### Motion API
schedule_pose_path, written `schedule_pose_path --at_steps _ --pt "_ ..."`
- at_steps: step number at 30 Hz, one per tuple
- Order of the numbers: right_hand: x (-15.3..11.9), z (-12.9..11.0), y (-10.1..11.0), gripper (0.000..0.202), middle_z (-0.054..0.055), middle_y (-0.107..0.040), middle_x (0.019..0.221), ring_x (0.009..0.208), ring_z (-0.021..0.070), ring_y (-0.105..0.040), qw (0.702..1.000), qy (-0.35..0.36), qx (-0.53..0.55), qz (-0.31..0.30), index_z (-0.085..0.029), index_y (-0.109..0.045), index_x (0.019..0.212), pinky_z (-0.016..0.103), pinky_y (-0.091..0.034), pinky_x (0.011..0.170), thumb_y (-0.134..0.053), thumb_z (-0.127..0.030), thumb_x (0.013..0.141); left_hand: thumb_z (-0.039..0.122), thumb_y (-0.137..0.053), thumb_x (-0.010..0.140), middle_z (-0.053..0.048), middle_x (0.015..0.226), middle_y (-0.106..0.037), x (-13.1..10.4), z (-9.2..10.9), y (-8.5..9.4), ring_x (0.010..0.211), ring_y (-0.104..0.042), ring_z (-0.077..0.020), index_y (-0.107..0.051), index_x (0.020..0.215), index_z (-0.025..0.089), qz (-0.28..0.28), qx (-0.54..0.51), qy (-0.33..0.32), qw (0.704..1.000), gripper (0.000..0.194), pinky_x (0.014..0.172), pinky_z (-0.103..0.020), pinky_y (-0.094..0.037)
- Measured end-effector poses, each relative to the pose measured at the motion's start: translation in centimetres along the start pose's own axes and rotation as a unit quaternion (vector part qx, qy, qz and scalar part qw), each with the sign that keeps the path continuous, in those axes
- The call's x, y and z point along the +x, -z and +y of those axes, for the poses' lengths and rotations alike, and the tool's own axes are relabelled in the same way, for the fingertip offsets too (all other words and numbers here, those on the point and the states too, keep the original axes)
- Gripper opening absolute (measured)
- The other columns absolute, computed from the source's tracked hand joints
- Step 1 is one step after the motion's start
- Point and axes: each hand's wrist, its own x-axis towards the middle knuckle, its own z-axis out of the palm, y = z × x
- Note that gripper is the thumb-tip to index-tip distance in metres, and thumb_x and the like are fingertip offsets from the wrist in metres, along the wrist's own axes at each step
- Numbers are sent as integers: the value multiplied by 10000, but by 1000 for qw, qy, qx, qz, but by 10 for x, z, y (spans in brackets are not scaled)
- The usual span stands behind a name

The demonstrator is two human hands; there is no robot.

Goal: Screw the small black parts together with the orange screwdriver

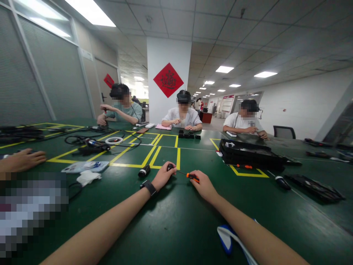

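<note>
A blue-and-white strap-like item (226,239) lies nearest, beside the right forearm, on the dark green worktop (165,224). Beyond it, the right hand (203,184) pinches the orange-and-black handle of a thin-shafted screwdriver (193,177), held just above the worktop and pointing left. The left hand (162,176), with a black wristwatch (149,187) at its wrist, grips a small rounded black part (170,167); the shaft reaches toward it, but contact cannot be told. A short black cylinder (144,170) lies just left of this hand. Crumpled white tissue (88,177) lies farther left, a long open black plastic housing (248,154) farther right. Across the worktop sit three co-workers, before a white pillar (154,51) bearing a red diamond-shaped sign (168,80).
</note>
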Motion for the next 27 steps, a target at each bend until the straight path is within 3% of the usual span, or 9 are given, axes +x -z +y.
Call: schedule_pose_path --at_steps 9,14,21,27 --pt "0 -4 2 197 40 -598 901 861 176 -519 999 -27 -21 7 -209 -588 953 305 -386 784 -503 -226 776 411 -518 715 9 752 -576 -2 1 0 685 -537 -131 -510 884 185 -5 43 -9 999 283 669 -260 -409" --pt "0 -4 2 237 59 -587 900 879 175 -491 999 -35 -27 7 -187 -604 944 324 -372 804 -397 -232 839 398 -524 715 -5 802 -571 -2 2 1 724 -527 -135 -513 883 182 2 54 -29 998 274 701 -268 -411" --pt "-2 -2 6 196 44 -557 920 878 160 -501 1000 12 20 -15 -188 -580 959 312 -384 817 -530 -203 770 420 -496 731 -1 729 -572 -1 -1 -1 679 -533 -137 -519 874 179 19 42 -9 999 282 691 -275 -410" --pt "0 0 0 183 49 -541 915 886 157 -477 1000 -7 -17 -18 -178 -571 954 311 -375 820 -489 -220 796 390 -500 728 -2 748 -571 1 -6 -2 701 -530 -140 -527 875 182 24 54 -21 998 256 691 -272 -402"
